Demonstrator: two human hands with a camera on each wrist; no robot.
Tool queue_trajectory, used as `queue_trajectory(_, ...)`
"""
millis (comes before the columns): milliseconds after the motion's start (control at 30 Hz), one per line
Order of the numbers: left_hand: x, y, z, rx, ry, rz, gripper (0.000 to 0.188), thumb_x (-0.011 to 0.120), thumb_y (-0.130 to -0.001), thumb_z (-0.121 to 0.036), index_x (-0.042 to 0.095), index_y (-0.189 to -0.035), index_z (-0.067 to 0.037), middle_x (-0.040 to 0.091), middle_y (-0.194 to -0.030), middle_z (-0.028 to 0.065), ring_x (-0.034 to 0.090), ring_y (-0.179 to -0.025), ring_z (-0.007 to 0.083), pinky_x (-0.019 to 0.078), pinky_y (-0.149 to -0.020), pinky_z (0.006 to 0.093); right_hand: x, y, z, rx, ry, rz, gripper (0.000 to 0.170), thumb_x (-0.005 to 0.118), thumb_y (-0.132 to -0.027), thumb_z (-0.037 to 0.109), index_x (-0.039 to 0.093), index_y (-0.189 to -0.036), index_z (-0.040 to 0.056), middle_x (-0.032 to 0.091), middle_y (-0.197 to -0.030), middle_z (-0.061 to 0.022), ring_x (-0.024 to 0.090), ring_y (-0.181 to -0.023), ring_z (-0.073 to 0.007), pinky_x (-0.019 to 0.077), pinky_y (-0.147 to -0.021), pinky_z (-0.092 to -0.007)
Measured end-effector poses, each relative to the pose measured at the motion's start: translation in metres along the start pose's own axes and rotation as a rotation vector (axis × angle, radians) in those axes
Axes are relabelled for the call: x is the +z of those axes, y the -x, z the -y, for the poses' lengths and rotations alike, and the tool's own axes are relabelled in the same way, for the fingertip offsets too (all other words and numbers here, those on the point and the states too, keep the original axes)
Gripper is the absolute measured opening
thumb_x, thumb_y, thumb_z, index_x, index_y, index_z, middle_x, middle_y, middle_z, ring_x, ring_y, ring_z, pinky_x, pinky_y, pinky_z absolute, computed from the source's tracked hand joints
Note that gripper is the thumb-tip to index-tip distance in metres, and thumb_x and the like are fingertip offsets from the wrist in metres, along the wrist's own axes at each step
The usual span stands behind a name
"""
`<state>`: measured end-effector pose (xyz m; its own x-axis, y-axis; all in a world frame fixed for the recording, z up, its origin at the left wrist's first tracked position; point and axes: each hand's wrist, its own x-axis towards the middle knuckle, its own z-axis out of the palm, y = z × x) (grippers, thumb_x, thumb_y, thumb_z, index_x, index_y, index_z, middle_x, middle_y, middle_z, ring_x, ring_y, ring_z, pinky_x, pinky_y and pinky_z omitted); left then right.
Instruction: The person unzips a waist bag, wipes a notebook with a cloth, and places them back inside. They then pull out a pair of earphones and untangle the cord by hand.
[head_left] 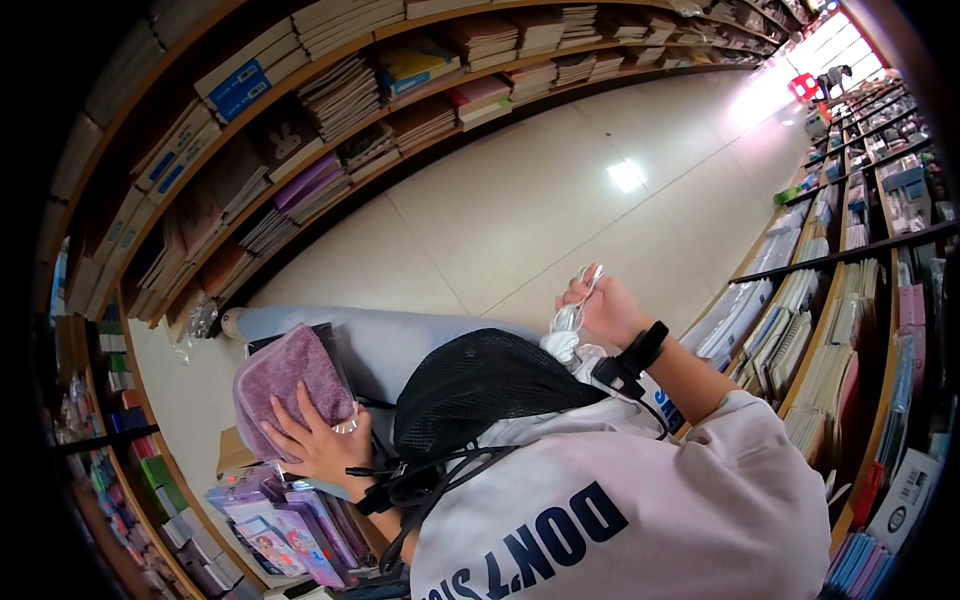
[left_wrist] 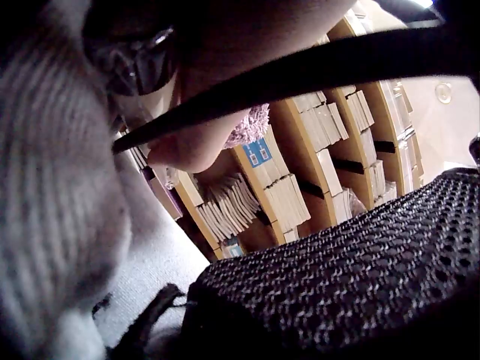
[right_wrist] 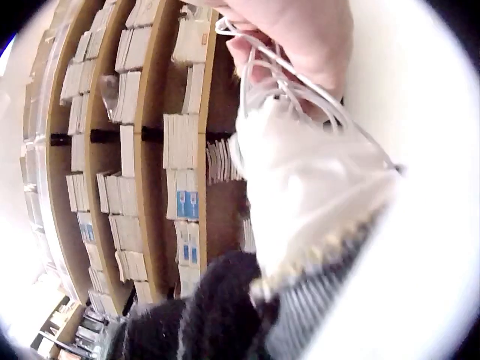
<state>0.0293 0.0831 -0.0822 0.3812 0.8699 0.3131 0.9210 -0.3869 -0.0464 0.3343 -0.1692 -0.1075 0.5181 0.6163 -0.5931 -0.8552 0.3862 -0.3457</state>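
My left hand [head_left: 318,440] rests with spread fingers on a folded mauve towel [head_left: 290,385]. A fluffy bit of the towel [left_wrist: 250,126] shows past a finger in the left wrist view. On the right, my right hand [head_left: 607,310] is raised, its curled fingers gripping thin white cords [head_left: 572,318]. Below those fingers, in the right wrist view, hangs gathered white cloth [right_wrist: 307,187] with the cords [right_wrist: 300,82] looped above it. Between my hands a black mesh bag [head_left: 490,385] lies across my lap.
Bookshelves [head_left: 400,120] curve along the far side, and shelves of notebooks [head_left: 800,330] stand close on my right. Purple packaged items [head_left: 290,530] are stacked below my left hand. Tiled floor [head_left: 500,200] runs between the shelves.
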Motion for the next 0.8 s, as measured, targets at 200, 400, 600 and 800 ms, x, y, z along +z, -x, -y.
queue_trajectory(200, 0.0, 0.0, 0.001, 0.008, 0.012, 0.008, 0.089, 0.079, -0.054, -0.035, 0.047, -0.137, -0.032, 0.031, -0.153, 0.0017, 0.022, -0.143, 0.0345, 0.0256, -0.1, 0.07, 0.002, -0.021, 0.069, -0.168, -0.041, 0.143, 0.021, 0.042, -0.096, 0.017, 0.049, -0.078, 0.0092, 0.038, -0.065, -0.0039, 0.037, -0.061, -0.0175, 0.0365, -0.058, -0.0309)
queue_trajectory(400, -0.001, 0.0, 0.0, 0.003, 0.014, 0.015, 0.088, 0.078, -0.055, -0.035, 0.048, -0.137, -0.032, 0.031, -0.153, 0.002, 0.022, -0.143, 0.0344, 0.0254, -0.099, 0.0706, 0.035, -0.01, 0.086, -0.057, -0.228, 0.403, 0.026, 0.048, -0.097, 0.026, 0.054, -0.084, 0.0044, 0.041, -0.071, -0.0055, 0.04, -0.066, -0.0173, 0.0405, -0.06, -0.0286)
queue_trajectory(600, -0.001, -0.001, 0.002, 0.029, 0.019, 0.006, 0.085, 0.078, -0.055, -0.037, 0.049, -0.135, -0.031, 0.031, -0.153, 0.0033, 0.022, -0.143, 0.0349, 0.0241, -0.102, 0.0687, 0.102, 0.01, 0.074, 0.058, -0.174, 0.509, 0.029, 0.048, -0.098, 0.032, 0.057, -0.089, 0.0049, 0.045, -0.081, -0.0072, 0.042, -0.075, -0.0193, 0.0466, -0.067, -0.0306)
queue_trajectory(800, -0.004, -0.001, 0.019, 0.033, 0.228, -0.094, 0.087, 0.079, -0.052, -0.042, 0.051, -0.134, -0.027, 0.033, -0.151, 0.0061, 0.024, -0.141, 0.0377, 0.0238, -0.103, 0.0667, 0.18, -0.015, 0.046, 0.144, 0.15, 0.775, 0.035, 0.044, -0.099, 0.041, 0.057, -0.097, 0.0084, 0.049, -0.087, -0.0075, 0.048, -0.076, -0.0224, 0.0499, -0.062, -0.0353)
